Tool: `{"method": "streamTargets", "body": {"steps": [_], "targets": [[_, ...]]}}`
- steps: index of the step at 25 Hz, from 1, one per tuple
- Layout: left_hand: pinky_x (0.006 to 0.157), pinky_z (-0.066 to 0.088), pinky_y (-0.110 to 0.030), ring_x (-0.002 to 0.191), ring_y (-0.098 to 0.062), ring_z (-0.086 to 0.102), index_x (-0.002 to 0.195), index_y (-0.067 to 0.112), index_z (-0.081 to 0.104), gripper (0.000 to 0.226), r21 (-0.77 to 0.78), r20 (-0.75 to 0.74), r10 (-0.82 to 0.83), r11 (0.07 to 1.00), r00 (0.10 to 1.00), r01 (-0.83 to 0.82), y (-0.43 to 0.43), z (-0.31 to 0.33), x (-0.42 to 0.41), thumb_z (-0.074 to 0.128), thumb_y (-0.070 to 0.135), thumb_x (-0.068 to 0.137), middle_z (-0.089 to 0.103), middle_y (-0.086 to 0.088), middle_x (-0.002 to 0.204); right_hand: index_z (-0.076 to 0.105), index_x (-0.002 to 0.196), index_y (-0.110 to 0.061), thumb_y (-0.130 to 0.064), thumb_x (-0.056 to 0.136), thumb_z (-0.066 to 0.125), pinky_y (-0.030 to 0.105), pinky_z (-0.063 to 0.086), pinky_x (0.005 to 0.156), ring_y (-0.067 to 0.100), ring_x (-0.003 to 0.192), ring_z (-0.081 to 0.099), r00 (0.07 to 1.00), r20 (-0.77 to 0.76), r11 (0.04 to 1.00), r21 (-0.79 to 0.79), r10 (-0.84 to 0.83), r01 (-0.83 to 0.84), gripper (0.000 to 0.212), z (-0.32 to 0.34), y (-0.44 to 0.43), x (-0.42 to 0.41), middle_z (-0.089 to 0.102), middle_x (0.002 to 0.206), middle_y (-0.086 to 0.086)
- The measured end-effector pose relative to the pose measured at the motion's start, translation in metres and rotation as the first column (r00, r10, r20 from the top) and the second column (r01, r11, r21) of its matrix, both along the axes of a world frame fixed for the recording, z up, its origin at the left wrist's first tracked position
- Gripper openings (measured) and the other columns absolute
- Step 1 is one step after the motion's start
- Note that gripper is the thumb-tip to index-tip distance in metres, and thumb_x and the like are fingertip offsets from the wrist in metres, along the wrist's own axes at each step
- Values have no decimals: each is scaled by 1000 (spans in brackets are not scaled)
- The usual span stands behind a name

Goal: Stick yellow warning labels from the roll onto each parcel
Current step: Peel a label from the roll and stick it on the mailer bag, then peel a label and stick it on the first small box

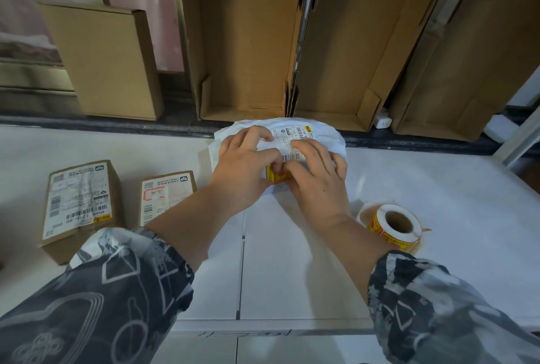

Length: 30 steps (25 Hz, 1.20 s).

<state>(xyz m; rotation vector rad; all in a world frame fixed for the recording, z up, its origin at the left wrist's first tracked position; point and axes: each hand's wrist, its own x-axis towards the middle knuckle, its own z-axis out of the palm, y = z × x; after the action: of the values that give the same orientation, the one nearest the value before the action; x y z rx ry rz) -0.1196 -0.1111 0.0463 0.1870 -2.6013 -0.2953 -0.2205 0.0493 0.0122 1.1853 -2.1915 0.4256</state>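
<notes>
Under both hands lies a white bag [309,133]; left hand [245,165] and right hand [315,176] press a yellow label [276,175] flat, roll [394,225] right of them.

White parcel [292,130]: thin, crinkled plastic film, faintly glossy, bearing a smooth paper shipping slip. Left of it, two boxes [81,203] of matt brown corrugated cardboard. Right, label roll [394,226]: glossy yellow paper. Beneath, table [438,188]: smooth white, satin.

Both hands, left hand [244,163] and right hand [317,172], press a yellow label [276,176] onto the white parcel [321,130]
</notes>
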Motion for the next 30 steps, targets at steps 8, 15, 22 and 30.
{"method": "streamTargets", "body": {"steps": [8,15,22,30], "targets": [[120,22,-47,138,-26,44,89,33,65,24,-16,41,-6,1000,999,7,3,16,7,85,29,76,44,2,141,67,105,-31,-23,81,81,42,24,102,21,143,46,997,75,999,-38,11,-8,29,14,-2,9,55,145,-2],[91,44,-22,107,-4,59,91,32,63,39,545,-267,34,829,963,122,97,-28,79,66,-6,81,52,15,107,72,95,-19,-22,78,77,49,39,88,25,109,63,971,150,853,-467,-184,234,18,7,94,101,63,113,-2],[89,41,-7,101,1,54,109,23,57,43,747,-17,-84,661,996,68,151,-54,26,44,-10,85,58,7,114,62,106,-24,-42,82,70,48,33,92,28,113,56,781,145,775,-109,-608,623,31,-18,112,71,63,106,-2],[118,41,-32,138,-10,50,143,21,46,68,773,71,-267,623,961,117,146,-56,-2,41,-9,82,54,3,146,55,113,-26,-8,82,76,34,17,94,18,130,41,881,308,902,-129,-359,413,41,-21,156,62,72,109,-11]]}}
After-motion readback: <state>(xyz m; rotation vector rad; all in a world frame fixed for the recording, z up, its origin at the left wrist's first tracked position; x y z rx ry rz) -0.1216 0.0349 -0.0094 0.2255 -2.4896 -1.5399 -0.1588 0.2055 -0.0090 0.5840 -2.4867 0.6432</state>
